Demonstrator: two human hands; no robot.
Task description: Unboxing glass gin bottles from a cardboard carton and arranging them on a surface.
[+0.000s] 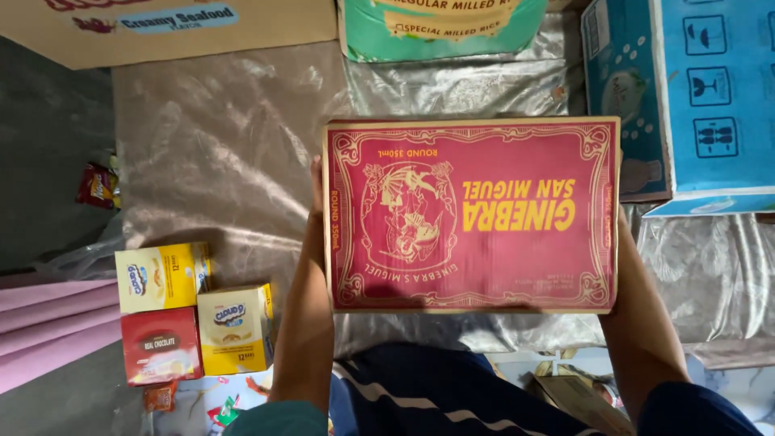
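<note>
A flat red carton (472,214) with yellow ornament and lettering is held level in front of the person, above a shiny grey plastic sheet (218,153) that covers the floor. The left hand (316,194) presses against the left edge of the carton, only some fingers showing past it. The right hand (620,222) is at the right edge, almost fully hidden behind the carton; together the two hands clamp it from both sides. Left of the carton, near the sheet's lower left corner, stand two yellow snack boxes (234,327) and a red chocolate box (161,345), touching each other. Near the sheet's far right corner stands a blue carton (694,89), at its far edge a green rice sack (440,28) and a brown carton (161,28).
</note>
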